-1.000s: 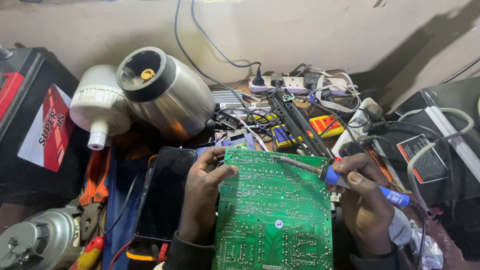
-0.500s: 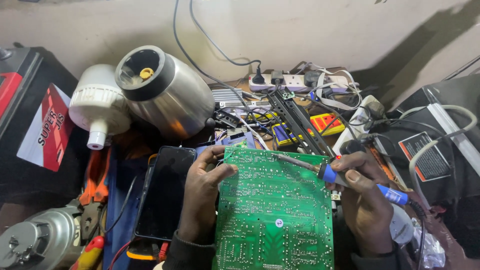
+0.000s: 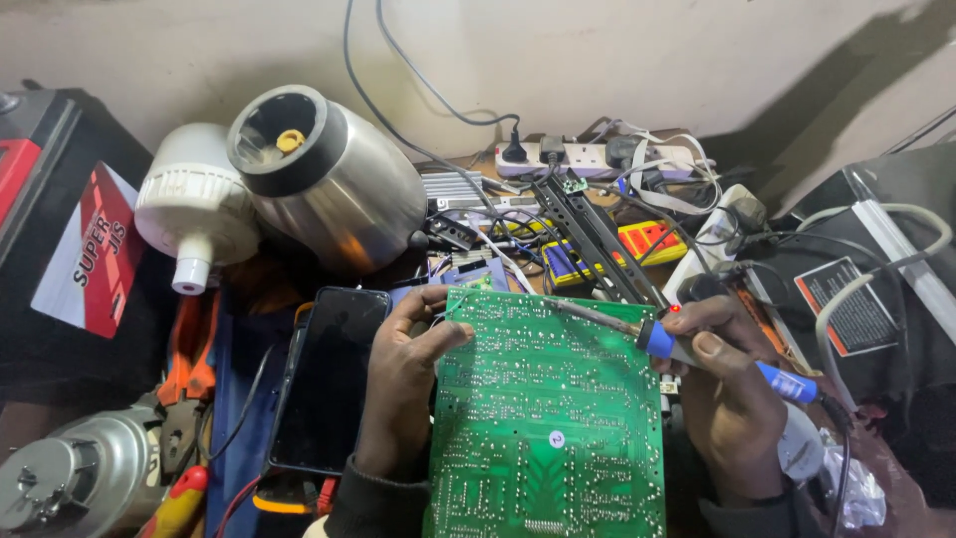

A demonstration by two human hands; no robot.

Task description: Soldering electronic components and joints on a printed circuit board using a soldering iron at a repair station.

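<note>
A green circuit board (image 3: 550, 418) lies solder side up in front of me. My left hand (image 3: 408, 364) grips its upper left edge, thumb resting on the board. My right hand (image 3: 725, 389) holds a blue-handled soldering iron (image 3: 697, 349). The iron's metal tip points left and rests near the board's top edge. A small red light glows beside my right fingers.
A black phone (image 3: 329, 377) lies face up left of the board. Behind stand a steel jar (image 3: 324, 179) and a white plastic housing (image 3: 194, 204). A power strip (image 3: 597, 154), wires and small tools crowd the back. Orange-handled pliers (image 3: 189, 369) lie at left, a motor (image 3: 75, 478) at lower left.
Both hands and the board have stayed almost still. The view has shifted slightly, nothing was picked up or released.
</note>
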